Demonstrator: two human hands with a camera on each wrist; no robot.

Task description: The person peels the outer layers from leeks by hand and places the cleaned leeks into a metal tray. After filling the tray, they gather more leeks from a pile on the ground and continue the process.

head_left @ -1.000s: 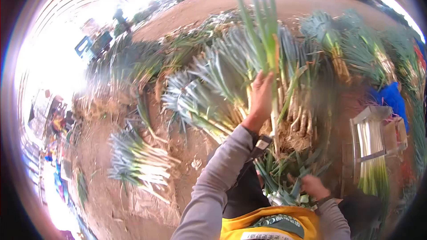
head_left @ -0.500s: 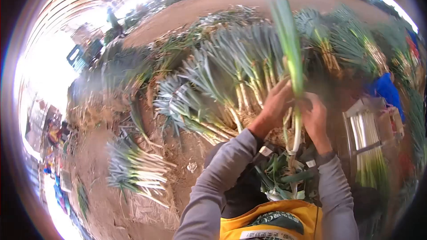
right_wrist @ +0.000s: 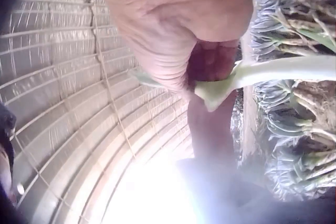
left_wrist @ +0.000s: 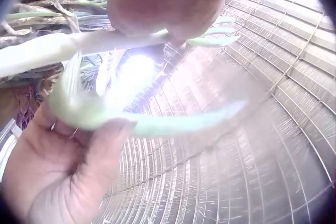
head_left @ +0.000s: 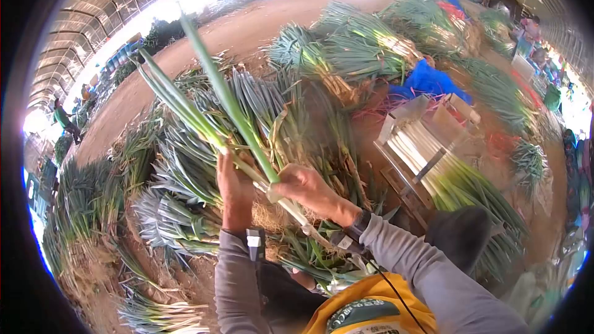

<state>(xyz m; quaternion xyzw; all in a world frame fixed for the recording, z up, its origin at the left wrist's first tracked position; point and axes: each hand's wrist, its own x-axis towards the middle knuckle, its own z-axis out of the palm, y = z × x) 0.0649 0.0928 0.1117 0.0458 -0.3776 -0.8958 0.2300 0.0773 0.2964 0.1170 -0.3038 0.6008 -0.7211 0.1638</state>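
A long green onion slants across in front of me in the head view, its white root end down and to the right. My left hand grips the stalk below its green top. Farther down, my right hand pinches the base of a green leaf, which stands away from the stalk. In the left wrist view the leaf bends out from the pale stalk, under the thumb of my right hand. The right wrist view shows my right hand at the torn leaf base.
Rows of green onions with roots lie on the dirt floor beyond my hands. At the right, a frame holds a bundle of cleaned onions, with a blue sheet behind it. A smaller pile lies lower left.
The left hand lifted an onion upright, then both hands met on it. Now the onion is tilted left, a leaf is parted from its stalk, and the head view has swung right.
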